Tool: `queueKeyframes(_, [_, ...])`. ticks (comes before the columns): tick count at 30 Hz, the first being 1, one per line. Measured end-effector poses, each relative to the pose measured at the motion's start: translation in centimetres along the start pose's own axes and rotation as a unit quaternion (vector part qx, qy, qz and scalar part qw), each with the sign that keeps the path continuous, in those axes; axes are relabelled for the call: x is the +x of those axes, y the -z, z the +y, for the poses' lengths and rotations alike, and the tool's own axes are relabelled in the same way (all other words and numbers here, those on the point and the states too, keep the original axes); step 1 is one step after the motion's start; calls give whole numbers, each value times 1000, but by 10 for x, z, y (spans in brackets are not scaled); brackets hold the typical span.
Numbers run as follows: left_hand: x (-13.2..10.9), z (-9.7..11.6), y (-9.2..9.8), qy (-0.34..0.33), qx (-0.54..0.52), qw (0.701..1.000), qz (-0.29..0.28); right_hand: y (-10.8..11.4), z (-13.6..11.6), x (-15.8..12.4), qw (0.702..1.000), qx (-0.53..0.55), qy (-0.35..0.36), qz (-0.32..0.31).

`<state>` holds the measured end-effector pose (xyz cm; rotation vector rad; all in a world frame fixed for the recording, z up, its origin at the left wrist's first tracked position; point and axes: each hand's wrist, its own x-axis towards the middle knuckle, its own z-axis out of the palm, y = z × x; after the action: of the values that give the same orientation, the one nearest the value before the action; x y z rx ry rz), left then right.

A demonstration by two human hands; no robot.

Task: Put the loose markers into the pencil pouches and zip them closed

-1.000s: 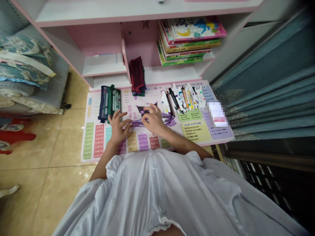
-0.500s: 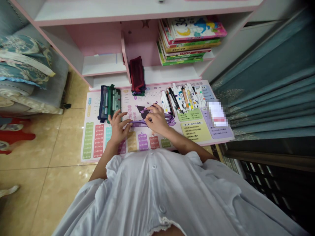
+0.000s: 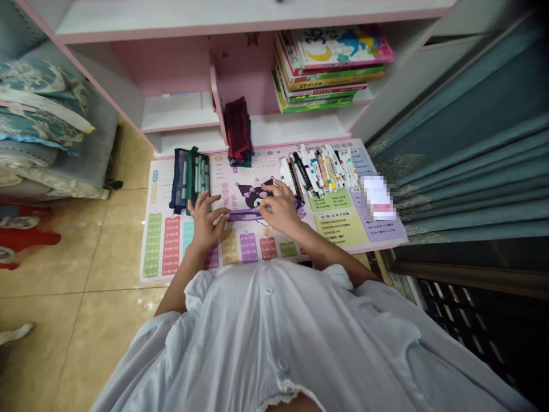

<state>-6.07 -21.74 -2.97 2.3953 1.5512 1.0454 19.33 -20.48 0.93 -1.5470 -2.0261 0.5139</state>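
Note:
A narrow purple pencil pouch point(image 3: 244, 214) stretches sideways between my two hands, low over the printed desk mat point(image 3: 253, 269). My left hand point(image 3: 208, 220) pinches its left end between thumb and finger, the other fingers spread. My right hand point(image 3: 281, 212) pinches along its upper edge and covers part of it; the pouch's right end shows beyond the fingers. Close to my left hand lie a green pouch point(image 3: 198, 180) and a navy pouch point(image 3: 180, 183), both with pens inside. Several loose markers point(image 3: 319, 169) lie in a row beyond my right hand.
A stack of dark red and other mesh pouches point(image 3: 238, 129) leans at the back of the mat. Books point(image 3: 330, 74) are piled on the shelf behind. At the right edge lies a blurred white phone-like object point(image 3: 378, 197), near a blue curtain point(image 3: 467, 137).
My right hand has slid a little to the right along the purple pouch, which now looks straighter. My left hand stays at the left end.

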Motion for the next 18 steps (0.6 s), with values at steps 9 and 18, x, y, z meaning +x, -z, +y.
queueKeyframes(9, [0, 0, 0, 16, -2, 1000, -14, 7, 5, -3, 1000, -6, -13, 3])
queueKeyframes(18, [0, 0, 0, 8, -5, 1000, -2, 14, 16, -5, 999, -13, -26, 20])
